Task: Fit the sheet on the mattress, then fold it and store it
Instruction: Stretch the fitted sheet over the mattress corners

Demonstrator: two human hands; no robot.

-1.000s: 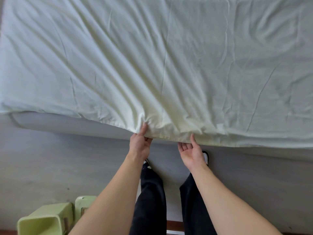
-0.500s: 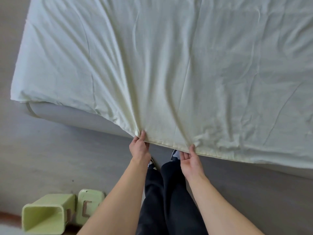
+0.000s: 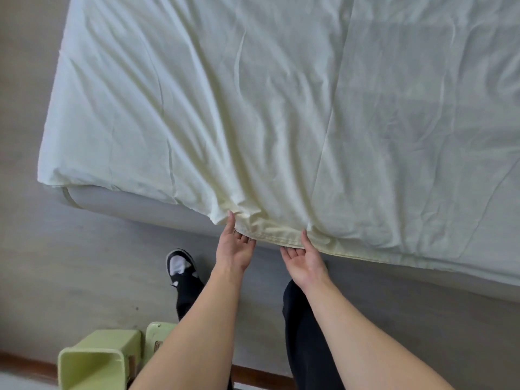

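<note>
A pale cream sheet (image 3: 281,114) lies wrinkled over the top of the grey mattress (image 3: 135,204), whose near side shows bare below the sheet's hem. My left hand (image 3: 233,249) pinches the hem from below, thumb on top, where the cloth bunches into folds. My right hand (image 3: 305,258) holds the same hem a little to the right, palm up with the thumb over the seam. The sheet's left corner (image 3: 53,175) hangs over the mattress corner.
Grey floor (image 3: 70,263) runs along the near side of the bed. A light green bin (image 3: 95,361) lies on its side at lower left, with a second green box (image 3: 157,339) beside it. My dark trouser legs and one black-and-white shoe (image 3: 180,263) stand by the bed.
My view has shifted left along the bed, so the left mattress corner shows more. Both hands keep hold of the hem, now with palms turned more upward; my left foot has stepped out to the left.
</note>
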